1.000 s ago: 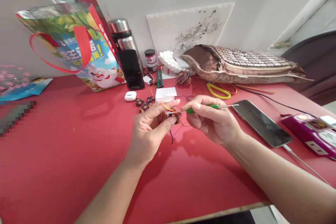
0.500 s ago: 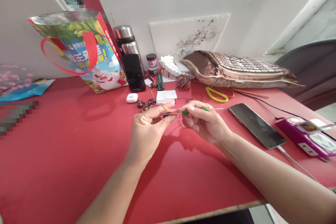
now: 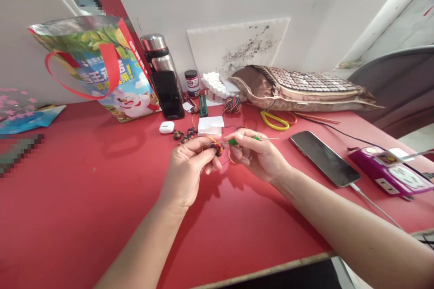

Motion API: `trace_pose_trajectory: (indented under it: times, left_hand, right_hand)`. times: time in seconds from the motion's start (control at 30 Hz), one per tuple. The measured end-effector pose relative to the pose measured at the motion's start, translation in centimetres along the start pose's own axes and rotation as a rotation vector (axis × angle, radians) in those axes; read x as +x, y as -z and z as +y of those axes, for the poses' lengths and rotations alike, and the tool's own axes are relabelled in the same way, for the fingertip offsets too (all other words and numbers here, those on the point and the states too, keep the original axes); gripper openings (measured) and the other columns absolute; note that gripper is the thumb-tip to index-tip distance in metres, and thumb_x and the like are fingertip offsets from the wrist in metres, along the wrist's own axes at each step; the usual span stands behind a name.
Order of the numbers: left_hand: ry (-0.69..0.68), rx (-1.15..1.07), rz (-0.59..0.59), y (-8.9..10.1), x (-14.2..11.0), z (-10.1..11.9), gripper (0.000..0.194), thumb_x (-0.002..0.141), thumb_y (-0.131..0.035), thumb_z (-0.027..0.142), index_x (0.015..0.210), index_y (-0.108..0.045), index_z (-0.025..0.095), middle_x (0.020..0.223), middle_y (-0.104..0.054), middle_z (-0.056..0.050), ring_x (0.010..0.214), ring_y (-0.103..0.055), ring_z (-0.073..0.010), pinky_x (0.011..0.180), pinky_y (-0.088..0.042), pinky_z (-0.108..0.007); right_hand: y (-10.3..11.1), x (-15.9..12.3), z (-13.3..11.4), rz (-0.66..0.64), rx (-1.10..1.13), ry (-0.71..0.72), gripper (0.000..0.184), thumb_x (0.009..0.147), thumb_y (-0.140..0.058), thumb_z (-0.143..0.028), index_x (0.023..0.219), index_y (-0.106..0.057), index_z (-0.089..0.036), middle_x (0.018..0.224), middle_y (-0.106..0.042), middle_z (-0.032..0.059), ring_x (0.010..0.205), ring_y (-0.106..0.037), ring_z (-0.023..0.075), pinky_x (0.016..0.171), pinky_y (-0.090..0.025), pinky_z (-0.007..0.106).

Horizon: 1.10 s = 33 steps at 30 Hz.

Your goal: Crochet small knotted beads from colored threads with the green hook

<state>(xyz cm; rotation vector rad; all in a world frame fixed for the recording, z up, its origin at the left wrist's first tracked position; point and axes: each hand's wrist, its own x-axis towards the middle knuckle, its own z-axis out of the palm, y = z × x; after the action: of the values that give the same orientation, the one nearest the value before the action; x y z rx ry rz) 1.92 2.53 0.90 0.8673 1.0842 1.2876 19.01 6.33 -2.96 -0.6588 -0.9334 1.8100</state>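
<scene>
My left hand (image 3: 188, 167) pinches a small multicoloured crochet piece (image 3: 219, 149) between thumb and fingers, with an orange strand of yarn running over the fingers. In my right hand (image 3: 256, 153) is a crochet hook (image 3: 257, 138) with a green grip, held like a pen. Its left tip reaches to the crochet piece, while the other metal end points right past my fingers. Just behind my left hand lies more crocheted work (image 3: 185, 135) in the same colours. A ball of multicoloured yarn (image 3: 232, 104) rests farther back.
Behind my hands are a white paper pad (image 3: 210, 125), a white earphone case (image 3: 167, 127) and a phone (image 3: 168, 95) leaning on a steel flask (image 3: 159, 54). Yellow-handled scissors (image 3: 274, 120), a charging phone (image 3: 324, 158) and a purple power strip (image 3: 389, 171) lie right. A colourful bag (image 3: 98, 67) stands left.
My left hand has turned and its lower fingers have spread, so more of the crochet piece shows. The hook's tip lies farther over it. The whole view has shifted slightly.
</scene>
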Motion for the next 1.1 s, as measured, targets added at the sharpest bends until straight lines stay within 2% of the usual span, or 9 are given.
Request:
trace_pose_trajectory:
  times: [0.1,0.2,0.27,0.4,0.57,0.7,0.83,1.1]
  left_hand:
    - [0.005,0.003,-0.02,0.0,0.0,-0.3,0.021,0.07,-0.083,0.016,0.09,-0.089,0.018,0.075,-0.077,-0.006,0.05,-0.056,-0.0085,0.048,-0.035,-0.023]
    - [-0.021,0.031,-0.003,0.2,0.0,-0.5,0.015,0.072,-0.087,0.021,0.087,-0.089,0.019,0.081,-0.077,-0.004,0.044,-0.043,-0.0035,0.045,-0.028,-0.024]
    - [-0.059,0.032,0.007,0.2,0.1,-0.6,0.015,0.073,-0.088,0.02,0.088,-0.089,0.021,0.076,-0.073,-0.001,0.045,-0.038,-0.0023,0.047,-0.028,-0.024]
    - [-0.054,-0.005,-0.006,0.3,0.2,-0.8,0.018,0.073,-0.087,0.016,0.09,-0.089,0.021,0.068,-0.061,0.004,0.057,-0.047,-0.0061,0.06,-0.041,-0.023]
    - [-0.042,-0.038,-0.007,0.2,0.0,-1.1,0.033,0.073,-0.087,0.016,0.105,-0.088,0.024,0.076,-0.065,0.001,0.074,-0.059,-0.0128,0.069,-0.046,-0.026]
    - [-0.101,-0.066,-0.015,-0.2,-0.3,-1.3,0.035,0.075,-0.088,0.018,0.109,-0.088,0.027,0.077,-0.066,0.002,0.068,-0.053,-0.0112,0.066,-0.046,-0.026]
    - [-0.143,-0.072,0.03,-0.4,-0.6,-1.4,0.037,0.078,-0.086,0.016,0.113,-0.087,0.028,0.079,-0.068,0.002,0.068,-0.054,-0.0114,0.064,-0.046,-0.026]
    - [-0.123,-0.122,0.076,-0.4,-0.6,-1.3,0.033,0.076,-0.087,0.016,0.108,-0.088,0.026,0.073,-0.067,0.004,0.062,-0.052,-0.0081,0.063,-0.045,-0.024]
  right_hand:
    - [0.0,0.0,0.1,0.0,-0.011,0.004,0.029,0.076,-0.091,-0.045,0.08,-0.079,-0.018,0.056,-0.061,-0.0028,0.048,-0.042,0.0089,0.05,-0.028,0.026]
    - [0.2,0.1,0.3,0.01,-0.033,0.018,0.03,0.077,-0.091,-0.046,0.08,-0.08,-0.018,0.056,-0.062,-0.0024,0.047,-0.042,0.0085,0.05,-0.03,0.026]
    - [0.2,0.0,0.4,0.035,-0.066,0.049,0.032,0.079,-0.09,-0.047,0.082,-0.081,-0.017,0.058,-0.064,-0.0014,0.048,-0.044,0.0085,0.05,-0.031,0.026]
    - [-0.3,-0.3,0.5,0.066,-0.106,0.101,0.032,0.08,-0.092,-0.048,0.082,-0.083,-0.017,0.061,-0.067,0.0003,0.049,-0.049,0.0084,0.05,-0.034,0.026]
    - [-1.2,-1.0,0.1,0.043,-0.075,0.12,0.033,0.078,-0.094,-0.049,0.08,-0.082,-0.018,0.06,-0.068,0.0013,0.052,-0.052,0.0114,0.049,-0.037,0.026]
    - [-1.5,-1.4,0.2,0.086,-0.074,0.165,0.033,0.082,-0.091,-0.052,0.085,-0.081,-0.02,0.064,-0.068,0.0007,0.052,-0.052,0.0116,0.05,-0.041,0.028]
    - [-1.9,-1.4,0.7,0.122,-0.044,0.183,0.031,0.087,-0.087,-0.051,0.095,-0.083,-0.022,0.068,-0.067,-0.0003,0.055,-0.051,0.0115,0.054,-0.045,0.029]
    - [-2.2,-1.5,0.9,0.072,-0.028,0.197,0.029,0.09,-0.086,-0.049,0.099,-0.084,-0.022,0.072,-0.068,0.0,0.058,-0.055,0.0109,0.056,-0.046,0.027]
